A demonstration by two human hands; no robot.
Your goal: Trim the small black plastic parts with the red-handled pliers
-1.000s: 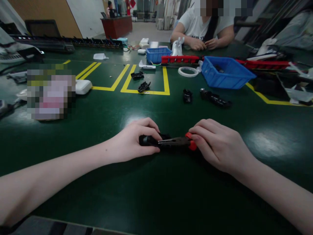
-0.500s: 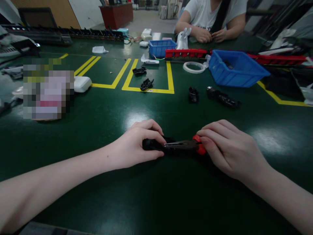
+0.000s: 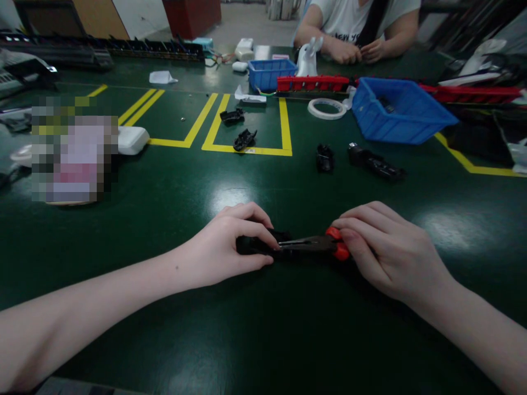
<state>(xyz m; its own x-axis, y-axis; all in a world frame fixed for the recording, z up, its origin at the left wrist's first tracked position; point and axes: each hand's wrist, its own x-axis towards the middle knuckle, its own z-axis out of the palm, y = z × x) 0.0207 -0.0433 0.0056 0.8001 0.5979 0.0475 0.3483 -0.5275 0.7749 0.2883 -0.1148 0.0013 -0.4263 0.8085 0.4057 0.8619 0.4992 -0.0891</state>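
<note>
The black part (image 3: 250, 246) sits over the green tabletop (image 3: 247, 340), clasped by the left hand (image 3: 226, 241), with red-handled pliers (image 3: 310, 244) gripped in the right hand (image 3: 382, 247) and angled at it, seemingly mid-plier-work that calls for steady bracing next.

pliers (image 3: 309, 244): dark, red handles (image 3: 341, 252) | part (image 3: 249, 246): black | tabletop (image 3: 263, 334): green | lines (image 3: 285, 126): yellow | bin (image 3: 405, 115): blue | ring (image 3: 327, 115): white

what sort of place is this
Probably an assembly or repair workshop: the green table is marked with yellow lines, a blue bin stands on it, and the right hand holds red-handled pliers.
</note>
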